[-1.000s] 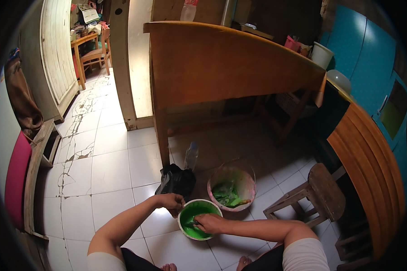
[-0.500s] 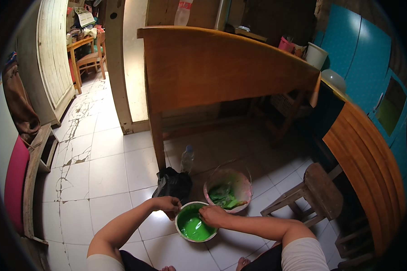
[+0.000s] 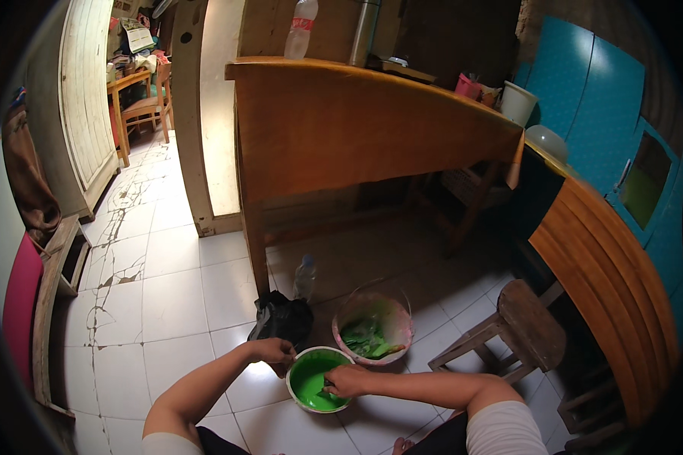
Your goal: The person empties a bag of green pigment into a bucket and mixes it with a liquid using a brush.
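Note:
A pale-rimmed bowl (image 3: 298, 399) of bright green liquid (image 3: 308, 381) stands on the tiled floor in front of me. At its upper left rim is my left hand (image 3: 273, 352), fingers closed on the edge. My right hand (image 3: 347, 381) reaches over the right rim into the bowl. Its fingers are curled together, tips down at the green liquid; whatever they hold, if anything, is hidden. Just beyond the bowl stands a pinkish-white bucket (image 3: 401, 324) with green leaf-like pieces (image 3: 372, 337) inside.
A black plastic bag (image 3: 282, 318) and a clear bottle (image 3: 304, 278) stand by a table leg, beyond my left hand. An orange-covered table (image 3: 372, 129) rises ahead. To the right is a wooden stool (image 3: 531, 326), and a low wooden bench (image 3: 49, 303) is at the left.
My right hand has moved from the bowl's upper rim down and left, further over the green liquid. The left hand stays at the left rim. The whole view has shifted slightly.

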`<state>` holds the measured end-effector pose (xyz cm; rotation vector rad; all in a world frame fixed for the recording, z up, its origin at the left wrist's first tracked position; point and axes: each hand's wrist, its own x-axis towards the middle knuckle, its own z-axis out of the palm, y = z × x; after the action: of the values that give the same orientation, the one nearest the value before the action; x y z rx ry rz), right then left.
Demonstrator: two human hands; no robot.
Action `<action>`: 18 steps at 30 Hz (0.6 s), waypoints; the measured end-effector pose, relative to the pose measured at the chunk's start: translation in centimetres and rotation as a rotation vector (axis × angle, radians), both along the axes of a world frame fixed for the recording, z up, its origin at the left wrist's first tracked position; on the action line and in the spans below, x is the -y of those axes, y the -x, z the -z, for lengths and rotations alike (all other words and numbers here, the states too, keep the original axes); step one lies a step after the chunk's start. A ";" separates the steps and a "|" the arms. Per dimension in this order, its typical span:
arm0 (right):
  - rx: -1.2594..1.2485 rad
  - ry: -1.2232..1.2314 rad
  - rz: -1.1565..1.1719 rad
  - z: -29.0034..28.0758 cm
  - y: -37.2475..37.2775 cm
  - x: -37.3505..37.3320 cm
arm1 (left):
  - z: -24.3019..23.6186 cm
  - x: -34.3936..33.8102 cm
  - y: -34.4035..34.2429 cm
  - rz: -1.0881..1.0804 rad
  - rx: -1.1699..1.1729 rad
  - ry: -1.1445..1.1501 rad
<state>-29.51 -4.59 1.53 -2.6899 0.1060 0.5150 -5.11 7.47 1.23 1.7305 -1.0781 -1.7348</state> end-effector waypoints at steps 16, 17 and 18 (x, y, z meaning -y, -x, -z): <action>0.234 0.142 0.048 2.7 -0.5 2.5 | 0.9 0.3 -0.5 0.020 -0.026 0.006; 0.220 0.147 0.063 2.3 -0.4 2.3 | 1.2 0.2 -0.6 0.017 -0.036 0.021; 0.177 0.155 0.071 1.9 -0.3 2.2 | 1.4 0.1 -0.6 0.014 -0.045 0.036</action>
<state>-29.22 -6.83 -0.38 -2.8569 0.1979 0.2556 -4.48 7.38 -0.17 1.6581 -1.0983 -1.7439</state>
